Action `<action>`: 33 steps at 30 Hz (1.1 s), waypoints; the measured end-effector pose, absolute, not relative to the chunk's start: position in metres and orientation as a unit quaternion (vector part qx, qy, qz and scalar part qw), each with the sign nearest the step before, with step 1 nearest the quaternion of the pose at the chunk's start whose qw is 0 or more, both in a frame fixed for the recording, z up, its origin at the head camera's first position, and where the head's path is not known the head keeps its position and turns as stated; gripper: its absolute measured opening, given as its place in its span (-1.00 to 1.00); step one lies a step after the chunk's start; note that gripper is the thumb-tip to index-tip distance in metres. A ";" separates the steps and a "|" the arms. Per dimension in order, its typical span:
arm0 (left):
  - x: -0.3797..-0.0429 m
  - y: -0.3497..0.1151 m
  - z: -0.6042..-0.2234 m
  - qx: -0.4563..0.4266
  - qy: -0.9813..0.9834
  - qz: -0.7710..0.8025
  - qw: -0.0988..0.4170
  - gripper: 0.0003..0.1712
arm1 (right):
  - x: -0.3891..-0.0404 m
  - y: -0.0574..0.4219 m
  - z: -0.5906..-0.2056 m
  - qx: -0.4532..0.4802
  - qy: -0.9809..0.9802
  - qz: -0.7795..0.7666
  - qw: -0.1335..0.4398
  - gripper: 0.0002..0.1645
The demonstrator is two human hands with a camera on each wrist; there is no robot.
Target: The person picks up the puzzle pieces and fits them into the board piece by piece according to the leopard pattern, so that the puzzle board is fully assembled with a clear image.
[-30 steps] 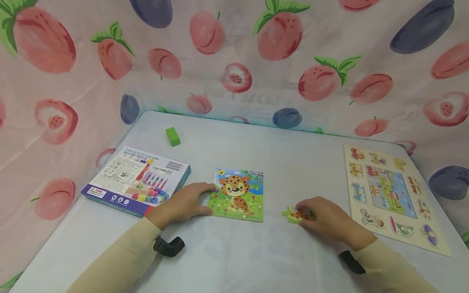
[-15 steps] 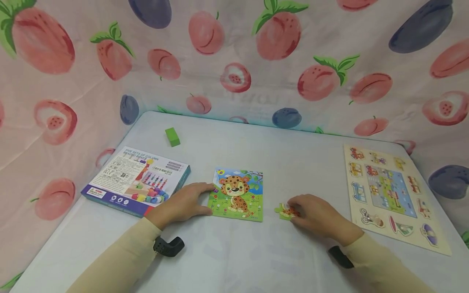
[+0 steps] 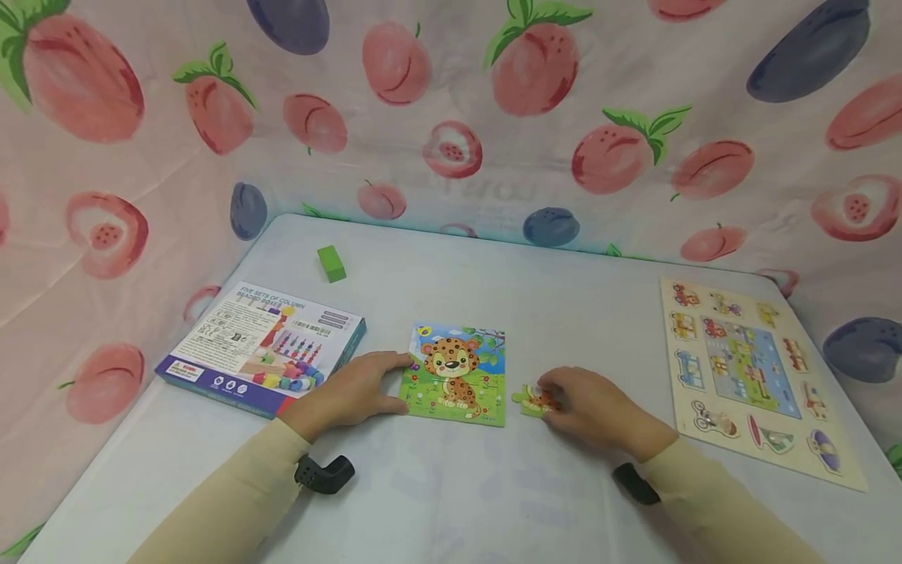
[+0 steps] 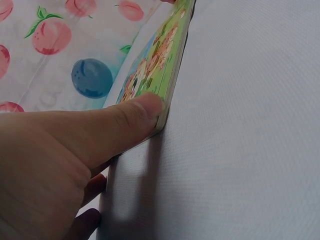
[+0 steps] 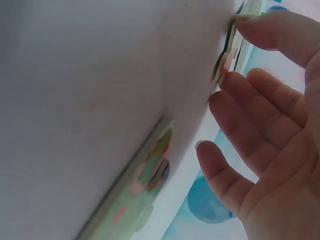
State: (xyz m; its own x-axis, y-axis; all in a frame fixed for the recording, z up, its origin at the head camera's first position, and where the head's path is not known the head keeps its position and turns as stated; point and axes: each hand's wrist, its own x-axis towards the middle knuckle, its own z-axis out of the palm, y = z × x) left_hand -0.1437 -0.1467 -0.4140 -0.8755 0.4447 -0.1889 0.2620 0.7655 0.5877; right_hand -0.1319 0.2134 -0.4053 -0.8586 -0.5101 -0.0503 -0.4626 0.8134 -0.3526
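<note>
A square leopard jigsaw puzzle lies flat on the white table in the head view. My left hand rests at its left edge, index finger and thumb spread apart along it. In the left wrist view my thumb presses on the puzzle's corner; the tip of my index finger is hidden there. To the right of the puzzle, my right hand pinches a small jigsaw piece with leopard spots and green grass, low over the table. A narrow gap separates piece and puzzle. My fingers cover the piece's right part.
A flat box printed with beads lies left of my left hand. Behind it sits a green block. A vehicle peg puzzle board occupies the right side. A fruit-patterned curtain borders the table at the back and left.
My right hand has moved left with the jigsaw piece, bringing it closer to the leopard puzzle. My left hand and the puzzle have stayed in place.
</note>
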 end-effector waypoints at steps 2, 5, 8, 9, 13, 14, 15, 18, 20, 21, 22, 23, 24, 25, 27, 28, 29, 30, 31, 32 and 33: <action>-0.144 -0.147 -0.414 0.191 0.926 0.284 0.161 -0.21 | -0.134 0.211 -0.406 -0.250 0.950 -0.172 0.073 -0.57; -0.144 -0.147 -0.414 0.190 0.926 0.284 0.160 -0.21 | -0.137 0.206 -0.405 -0.240 0.950 -0.181 0.080 -0.58; -0.144 -0.147 -0.415 0.192 0.926 0.283 0.160 -0.21 | -0.140 0.199 -0.402 -0.241 0.947 -0.194 0.091 -0.59; -0.144 -0.147 -0.415 0.192 0.926 0.283 0.160 -0.21 | -0.140 0.197 -0.401 -0.242 0.946 -0.196 0.093 -0.60; -0.144 -0.147 -0.414 0.195 0.926 0.282 0.159 -0.22 | -0.141 0.188 -0.398 -0.251 0.941 -0.204 0.095 -0.62; -0.144 -0.147 -0.414 0.195 0.926 0.282 0.159 -0.22 | -0.142 0.187 -0.397 -0.255 0.941 -0.203 0.093 -0.62; -0.144 -0.147 -0.414 0.195 0.926 0.281 0.159 -0.22 | -0.142 0.185 -0.397 -0.259 0.939 -0.205 0.092 -0.62; -0.144 -0.147 -0.414 0.194 0.926 0.281 0.159 -0.22 | -0.142 0.179 -0.396 -0.268 0.936 -0.209 0.090 -0.63; -0.144 -0.147 -0.414 0.193 0.926 0.282 0.160 -0.22 | -0.142 0.175 -0.396 -0.276 0.934 -0.210 0.089 -0.64; -0.144 -0.147 -0.415 0.192 0.926 0.282 0.160 -0.22 | -0.142 0.173 -0.397 -0.278 0.933 -0.212 0.090 -0.64; -0.144 -0.147 -0.415 0.192 0.926 0.283 0.160 -0.22 | -0.143 0.171 -0.397 -0.280 0.932 -0.212 0.091 -0.64; -0.144 -0.147 -0.415 0.191 0.926 0.284 0.160 -0.22 | -0.143 0.169 -0.397 -0.282 0.931 -0.214 0.092 -0.64; -0.144 -0.147 -0.415 0.190 0.926 0.285 0.160 -0.22 | -0.143 0.167 -0.398 -0.285 0.929 -0.215 0.093 -0.64; -0.144 -0.147 -0.415 0.190 0.926 0.285 0.161 -0.22 | -0.143 0.165 -0.398 -0.288 0.928 -0.217 0.094 -0.63; -0.144 -0.147 -0.415 0.188 0.925 0.287 0.162 -0.23 | -0.143 0.162 -0.398 -0.296 0.925 -0.220 0.093 -0.63; -0.144 -0.147 -0.414 0.188 0.925 0.288 0.163 -0.23 | -0.142 0.160 -0.398 -0.299 0.924 -0.221 0.093 -0.63; -0.143 -0.147 -0.414 0.187 0.925 0.288 0.164 -0.23 | -0.142 0.158 -0.398 -0.301 0.923 -0.222 0.093 -0.62; -0.143 -0.147 -0.414 0.187 0.924 0.289 0.164 -0.23 | -0.142 0.155 -0.398 -0.304 0.922 -0.222 0.092 -0.62; -0.143 -0.147 -0.414 0.187 0.924 0.290 0.165 -0.23 | -0.142 0.153 -0.399 -0.306 0.922 -0.221 0.090 -0.62; -0.143 -0.147 -0.414 0.187 0.924 0.290 0.165 -0.23 | -0.142 0.151 -0.399 -0.306 0.922 -0.221 0.091 -0.61; -0.143 -0.147 -0.414 0.187 0.924 0.291 0.165 -0.23 | -0.142 0.149 -0.399 -0.305 0.922 -0.220 0.093 -0.61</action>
